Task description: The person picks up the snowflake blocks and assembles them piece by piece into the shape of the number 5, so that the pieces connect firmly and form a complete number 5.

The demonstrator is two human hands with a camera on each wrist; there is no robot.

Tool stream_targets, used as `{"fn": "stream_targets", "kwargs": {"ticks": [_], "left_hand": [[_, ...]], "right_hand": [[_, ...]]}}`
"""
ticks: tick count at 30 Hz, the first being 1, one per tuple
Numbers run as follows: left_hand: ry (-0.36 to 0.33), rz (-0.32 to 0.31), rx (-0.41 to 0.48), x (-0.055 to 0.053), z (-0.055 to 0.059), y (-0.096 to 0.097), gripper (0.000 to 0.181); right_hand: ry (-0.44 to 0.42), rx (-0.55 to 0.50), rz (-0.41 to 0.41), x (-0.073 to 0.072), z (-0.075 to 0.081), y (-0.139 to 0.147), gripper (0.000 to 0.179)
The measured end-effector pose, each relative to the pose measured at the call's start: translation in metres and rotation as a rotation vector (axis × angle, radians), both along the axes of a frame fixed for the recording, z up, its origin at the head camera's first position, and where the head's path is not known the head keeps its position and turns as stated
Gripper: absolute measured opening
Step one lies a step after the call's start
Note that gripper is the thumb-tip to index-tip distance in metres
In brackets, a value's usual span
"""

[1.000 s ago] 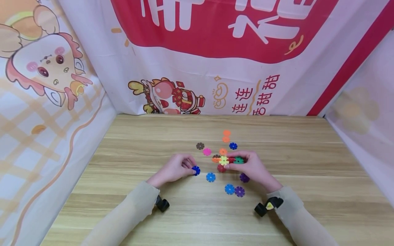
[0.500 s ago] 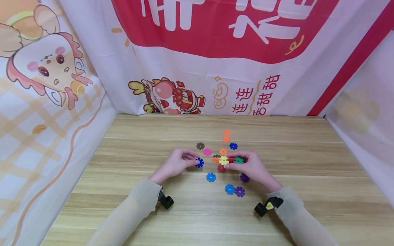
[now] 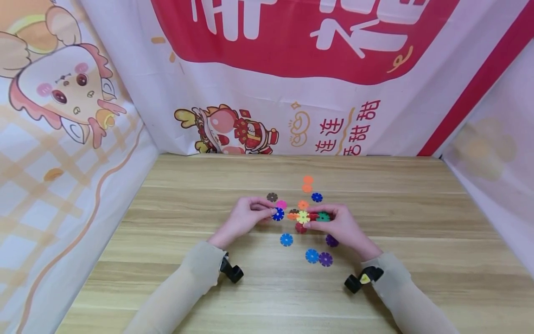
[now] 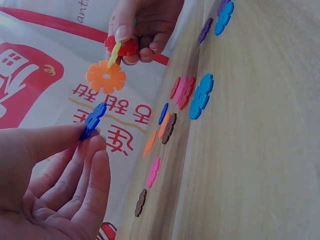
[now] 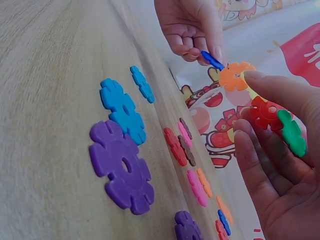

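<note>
My left hand (image 3: 246, 217) pinches a dark blue notched plastic disc (image 4: 94, 120) between thumb and fingertips, its slots facing outward. Opposite it, my right hand (image 3: 342, 227) holds a short chain of interlocked snowflake discs off the table. That chain runs from an orange disc (image 4: 106, 77) through a yellow disc (image 3: 303, 217) and a red disc (image 5: 265, 112) to a green disc (image 5: 291, 133). The right thumb and fingers pinch it at the yellow disc. In the head view a small gap separates the blue disc from the orange one.
Loose discs lie on the wooden table (image 3: 187, 287): light blue (image 3: 286, 240), purple (image 3: 326, 259), brown (image 3: 272, 197), pink (image 3: 281, 204), dark blue (image 3: 317, 197), orange (image 3: 308, 180) and several others. Printed cloth (image 3: 233, 83) hangs at the back and sides.
My left hand has moved right and away from me with the blue disc, up close to the chain's orange end. The right hand has stayed in place with the chain.
</note>
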State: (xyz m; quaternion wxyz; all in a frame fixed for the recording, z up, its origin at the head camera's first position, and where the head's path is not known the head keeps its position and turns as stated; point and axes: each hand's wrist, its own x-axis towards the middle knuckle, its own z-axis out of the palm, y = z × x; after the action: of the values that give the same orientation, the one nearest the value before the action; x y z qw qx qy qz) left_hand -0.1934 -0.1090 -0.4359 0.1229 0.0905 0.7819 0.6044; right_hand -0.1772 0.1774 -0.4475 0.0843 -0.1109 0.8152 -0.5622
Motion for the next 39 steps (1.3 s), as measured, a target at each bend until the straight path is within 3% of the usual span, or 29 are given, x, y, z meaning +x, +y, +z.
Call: {"fn": "stream_targets", "kwargs": {"ticks": [15, 24, 35, 39], "left_hand": [[0.029, 0.001, -0.009, 0.005, 0.002, 0.009, 0.016], [-0.006, -0.081, 0.0, 0.008, 0.003, 0.012, 0.025], [-0.015, -0.069, 0.023, 0.009, 0.006, 0.016, 0.023], [-0.011, -0.071, 0.017, 0.01, 0.007, 0.017, 0.022]], "right_hand": [[0.013, -0.013, -0.001, 0.001, -0.001, -0.001, 0.041], [0.051, 0.002, 0.007, 0.002, -0.001, -0.001, 0.039], [0.027, -0.058, 0.043, 0.002, -0.001, -0.003, 0.045], [0.018, -0.059, 0.061, 0.003, -0.001, -0.004, 0.038]]}}
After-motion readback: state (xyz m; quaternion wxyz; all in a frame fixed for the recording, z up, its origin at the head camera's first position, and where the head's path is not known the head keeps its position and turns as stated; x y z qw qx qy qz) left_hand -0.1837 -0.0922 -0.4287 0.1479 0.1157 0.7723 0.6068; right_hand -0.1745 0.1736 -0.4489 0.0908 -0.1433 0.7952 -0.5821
